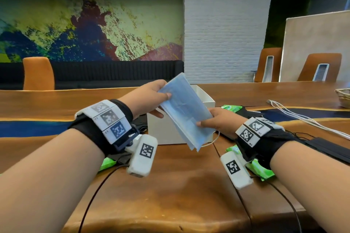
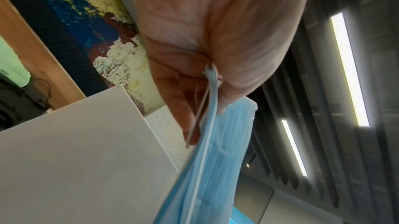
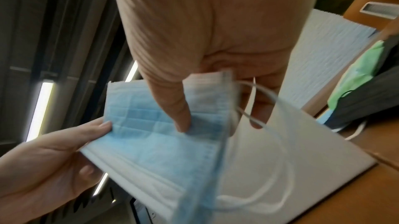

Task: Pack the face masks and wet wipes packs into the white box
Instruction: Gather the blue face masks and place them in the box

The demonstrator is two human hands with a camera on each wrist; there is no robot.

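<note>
At the centre of the head view, the left hand [image 1: 149, 96] and right hand [image 1: 217, 121] pinch a stack of blue face masks [image 1: 184, 111] between thumb and fingers above the white box [image 1: 206, 98].

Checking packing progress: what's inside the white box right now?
Only the far inner wall of the white box shows, bare. The blue face masks, held by the left hand and right hand, cover the rest; its contents cannot be seen.
</note>
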